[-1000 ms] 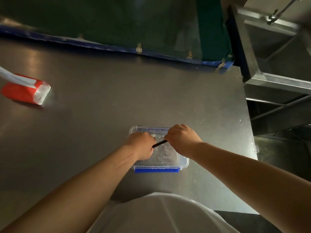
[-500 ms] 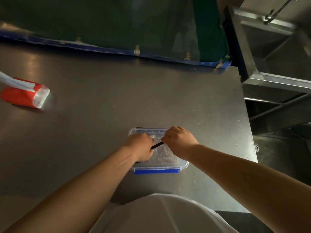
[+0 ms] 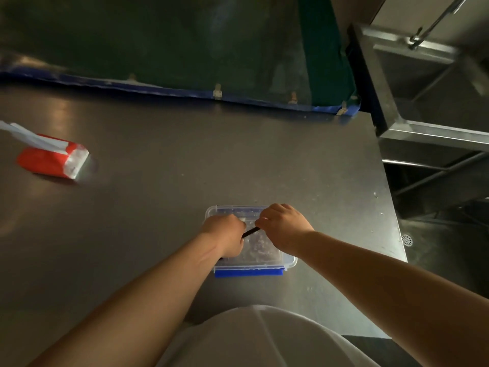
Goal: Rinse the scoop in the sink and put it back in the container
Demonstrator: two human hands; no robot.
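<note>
A clear plastic container [image 3: 288, 262] with a blue latch on its near edge sits on the steel table, right in front of me. Both my hands are closed over its open top. My left hand [image 3: 225, 234] is a fist over the left half. My right hand [image 3: 281, 225] is over the right half. A thin black scoop handle [image 3: 250, 231] spans the gap between them, and each hand grips one end. The scoop's bowl is hidden under my hands. The steel sink [image 3: 428, 133] stands to the far right, past the table's edge.
A red and white carton [image 3: 53, 161] lies on its side at the table's left. A green and blue tarp [image 3: 185, 49] runs along the far edge. A faucet pipe [image 3: 434, 22] hangs over the sink. The floor with a drain [image 3: 407, 239] lies to the right.
Both hands stay over the container with the black handle between them; they have barely shifted. The view has drifted slightly.
</note>
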